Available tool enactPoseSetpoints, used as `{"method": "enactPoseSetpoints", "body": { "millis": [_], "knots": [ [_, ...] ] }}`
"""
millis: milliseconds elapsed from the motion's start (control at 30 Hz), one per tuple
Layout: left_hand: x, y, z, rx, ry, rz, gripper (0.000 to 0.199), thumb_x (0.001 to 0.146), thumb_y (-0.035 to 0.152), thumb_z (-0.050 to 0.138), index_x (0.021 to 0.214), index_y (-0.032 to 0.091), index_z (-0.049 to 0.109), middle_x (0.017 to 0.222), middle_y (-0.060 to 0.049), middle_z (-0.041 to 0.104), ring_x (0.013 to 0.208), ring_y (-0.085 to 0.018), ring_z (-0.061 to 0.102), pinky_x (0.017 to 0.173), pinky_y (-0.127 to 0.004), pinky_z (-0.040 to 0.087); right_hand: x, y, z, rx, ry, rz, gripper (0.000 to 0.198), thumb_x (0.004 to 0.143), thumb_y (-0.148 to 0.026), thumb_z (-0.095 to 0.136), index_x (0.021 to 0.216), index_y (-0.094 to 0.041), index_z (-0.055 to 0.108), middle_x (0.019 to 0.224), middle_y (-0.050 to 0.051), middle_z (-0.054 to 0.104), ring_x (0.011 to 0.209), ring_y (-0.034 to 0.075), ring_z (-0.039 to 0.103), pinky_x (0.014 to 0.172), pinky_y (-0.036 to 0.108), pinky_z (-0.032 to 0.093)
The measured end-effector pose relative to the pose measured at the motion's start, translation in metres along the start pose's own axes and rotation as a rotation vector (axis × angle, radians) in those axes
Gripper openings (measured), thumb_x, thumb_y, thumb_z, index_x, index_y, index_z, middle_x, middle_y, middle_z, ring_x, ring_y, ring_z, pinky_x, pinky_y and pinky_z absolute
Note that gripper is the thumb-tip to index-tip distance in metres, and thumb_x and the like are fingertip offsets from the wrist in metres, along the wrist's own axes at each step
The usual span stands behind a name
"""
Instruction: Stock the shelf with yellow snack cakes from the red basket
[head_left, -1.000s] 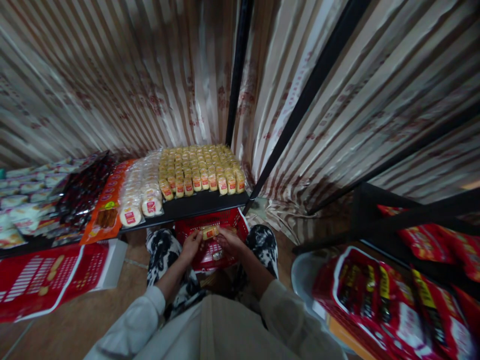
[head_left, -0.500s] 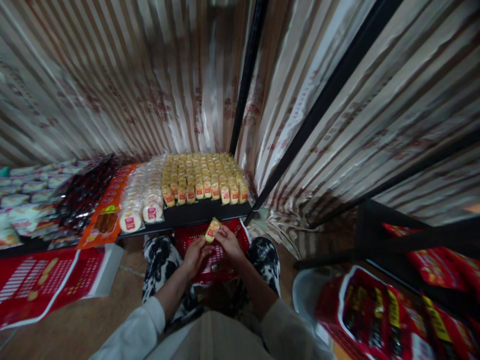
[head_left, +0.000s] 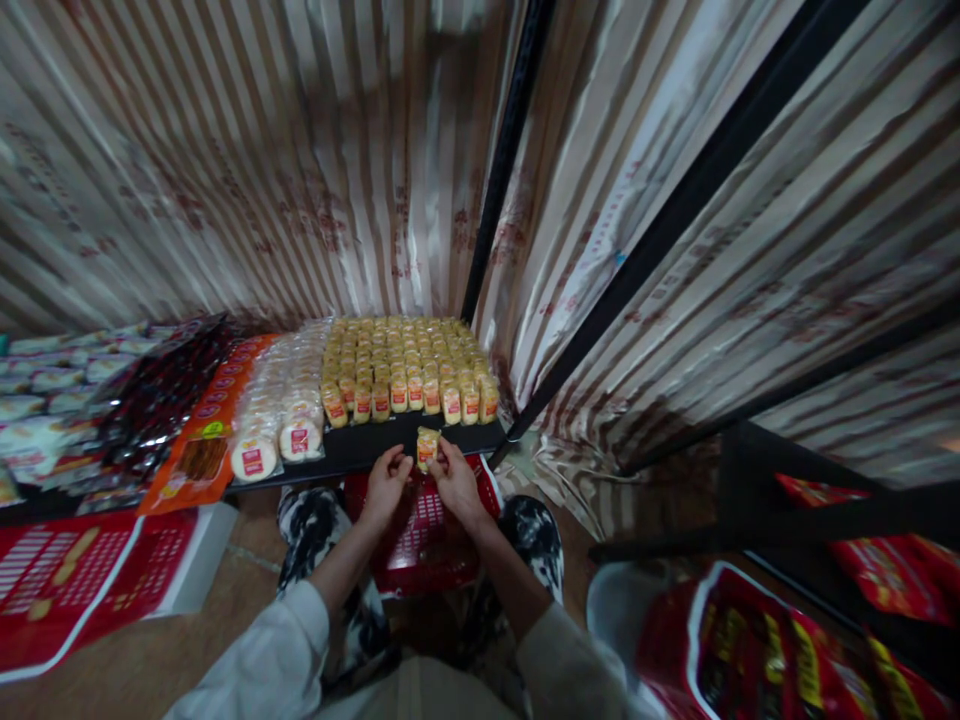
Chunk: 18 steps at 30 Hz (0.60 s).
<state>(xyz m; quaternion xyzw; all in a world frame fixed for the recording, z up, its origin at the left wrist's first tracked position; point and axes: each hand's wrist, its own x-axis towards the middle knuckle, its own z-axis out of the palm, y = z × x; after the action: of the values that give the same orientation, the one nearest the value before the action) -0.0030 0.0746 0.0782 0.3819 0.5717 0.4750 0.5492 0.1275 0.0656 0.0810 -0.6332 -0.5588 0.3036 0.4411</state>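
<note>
A small yellow snack packet (head_left: 427,449) with a red-orange label is upright in my right hand (head_left: 456,485), held between thumb and fingers. Just left of it, my left hand (head_left: 388,483) is raised with its fingers curled and thumb near the fingertips; whether anything is in them I cannot make out. Both hands are above a red plastic basket (head_left: 424,545) between my knees. Beyond them, rows of matching yellow packets (head_left: 405,365) stand on a black shelf (head_left: 360,440). The front row shows its labels, with a gap towards the right.
Left along the shelf lie round white packaged cakes (head_left: 301,438), an orange bag (head_left: 196,462), dark packets (head_left: 169,400) and white packets (head_left: 45,430). A red-and-white box (head_left: 172,575) is below left. Black posts (head_left: 592,320) cross before the striped curtain. Lower right, a red basket (head_left: 667,640) holds packets.
My right hand has turned the yellow packet upright and moved it towards the shelf. My left hand has come away from the packet. The view has shifted slightly.
</note>
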Motion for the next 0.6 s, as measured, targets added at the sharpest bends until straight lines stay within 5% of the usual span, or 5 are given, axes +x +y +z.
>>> {"method": "enactPoseSetpoints", "body": {
  "millis": [200, 600],
  "knots": [
    [0.022, 0.014, 0.012, 0.089, -0.176, 0.119, 0.036, 0.067, 0.035, 0.068, 0.096, 0.013, 0.064, 0.079, -0.003, 0.065, 0.052, -0.007, 0.052, 0.053, -0.02, 0.044, 0.01, -0.004, 0.002, -0.113, -0.058, -0.057, 0.045, 0.079, -0.021, 0.051, 0.124, -0.019, 0.052, 0.102, 0.008, 0.059, 0.081, 0.017, 0.06, 0.077, 0.031, 0.052],
    [0.063, 0.016, 0.043, 0.356, 0.011, 0.218, 0.026, 0.077, 0.034, 0.058, 0.095, 0.017, 0.064, 0.078, -0.003, 0.066, 0.068, -0.013, 0.059, 0.064, -0.024, 0.046, 0.033, 0.014, 0.0, -0.123, 0.133, -0.141, 0.04, 0.084, -0.021, 0.039, 0.12, -0.015, 0.055, 0.101, 0.011, 0.06, 0.089, 0.019, 0.059, 0.081, 0.034, 0.051]
  ]
}}
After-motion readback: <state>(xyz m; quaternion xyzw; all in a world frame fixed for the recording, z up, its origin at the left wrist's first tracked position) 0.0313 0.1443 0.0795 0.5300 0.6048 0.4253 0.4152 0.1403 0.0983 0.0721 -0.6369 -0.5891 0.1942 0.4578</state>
